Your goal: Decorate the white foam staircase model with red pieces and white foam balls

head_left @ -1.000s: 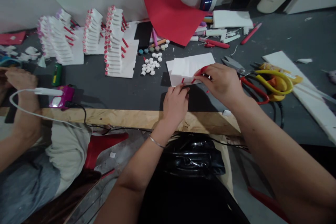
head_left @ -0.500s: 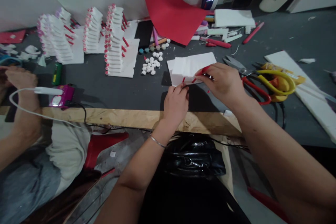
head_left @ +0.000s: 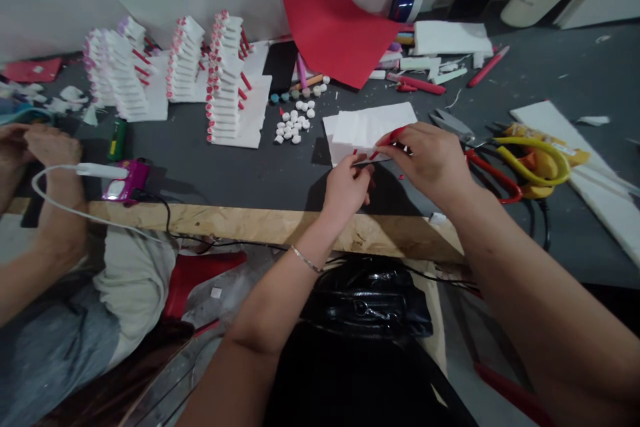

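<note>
A small white stepped model, like a staircase [head_left: 360, 125], lies on the dark table in front of me. Short red sticks [head_left: 374, 155] stand along its near side. My right hand [head_left: 425, 155] reaches in from the right, thumb and finger pinched together beside one stick. A red piece [head_left: 393, 137] shows at those fingers; its full shape is hidden. At the model's front edge, my left hand [head_left: 346, 183] has its fingers curled, the tips against the edge by the other stick. Scissors [head_left: 500, 153] with yellow and red handles lie right of my right hand.
Finished-looking white stepped models [head_left: 225, 107] stand at the left behind small white pellets [head_left: 295, 123]. Red sheet [head_left: 340, 27] leans on the wall. A long white board [head_left: 575, 167] lies right. A co-worker's hands [head_left: 53, 143] are at far left, near a purple adapter [head_left: 125, 183].
My left hand has shifted a little right and up along the model's front edge, its fingers turning more inward. The right hand keeps its pinch. The whole view has shifted slightly.
</note>
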Demonstrator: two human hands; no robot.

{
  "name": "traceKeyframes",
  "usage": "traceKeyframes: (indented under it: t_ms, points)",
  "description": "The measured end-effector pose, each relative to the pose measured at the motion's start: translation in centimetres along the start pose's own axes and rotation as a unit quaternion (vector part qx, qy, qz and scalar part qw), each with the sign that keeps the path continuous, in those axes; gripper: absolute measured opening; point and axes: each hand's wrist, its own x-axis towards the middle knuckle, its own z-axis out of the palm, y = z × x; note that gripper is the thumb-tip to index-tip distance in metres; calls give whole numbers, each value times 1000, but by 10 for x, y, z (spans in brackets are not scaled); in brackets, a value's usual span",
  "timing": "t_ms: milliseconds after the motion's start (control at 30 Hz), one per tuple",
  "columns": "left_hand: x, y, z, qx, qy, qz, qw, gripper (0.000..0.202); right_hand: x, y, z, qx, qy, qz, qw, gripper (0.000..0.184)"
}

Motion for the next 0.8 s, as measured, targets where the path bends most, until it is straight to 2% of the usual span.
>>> traceKeyframes:
  t_ms: [100,300,533,800]
  points:
    - [3,8,12,-110,-9,-58,992,28,0,0,0,9,2,1,1000,24]
    - [2,24,23,-219,6,-123,968,18,1,1,0,9,-2,7,1000,22]
    - [5,27,23,-251,33,-150,956,14,1,1,2,-1,14,3,1000,20]
    - [9,25,26,-251,37,-165,953,16,1,2,3,3,16,-1,1000,21]
